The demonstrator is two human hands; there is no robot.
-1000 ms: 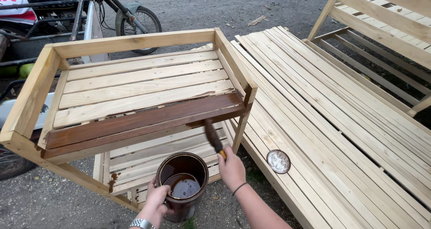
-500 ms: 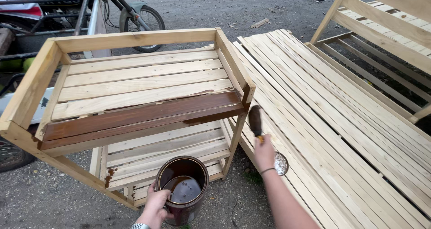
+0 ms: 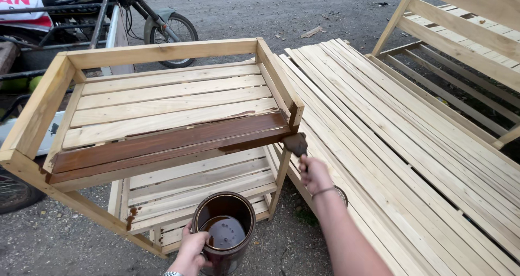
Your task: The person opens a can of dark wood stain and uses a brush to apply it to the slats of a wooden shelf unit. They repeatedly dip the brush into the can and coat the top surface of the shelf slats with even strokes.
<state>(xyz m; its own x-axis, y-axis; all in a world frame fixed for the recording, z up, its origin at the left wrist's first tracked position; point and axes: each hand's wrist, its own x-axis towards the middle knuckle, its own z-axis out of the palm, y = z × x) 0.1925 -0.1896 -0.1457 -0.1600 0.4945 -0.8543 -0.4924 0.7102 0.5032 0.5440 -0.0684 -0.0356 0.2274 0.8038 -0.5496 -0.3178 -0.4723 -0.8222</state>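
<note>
The dark-bristled paintbrush [image 3: 297,145], gripped by the right hand [image 3: 315,174], touches the brown-stained front slat of the pale slatted wooden rack [image 3: 162,51]. The left hand [image 3: 190,249] clasps the round brown stain can [image 3: 225,234] below.

The setting is outdoors in even daylight, on rough grey gravel ground [image 3: 260,8] scattered with small stones and a wood scrap. A motorcycle [image 3: 135,16] stands parked at the upper left, its front wheel turned toward the work area. A wide stack of pale, unfinished slatted panels [image 3: 411,146] lies to the right, and beyond it stands a bare wooden bench frame [image 3: 466,32].
</note>
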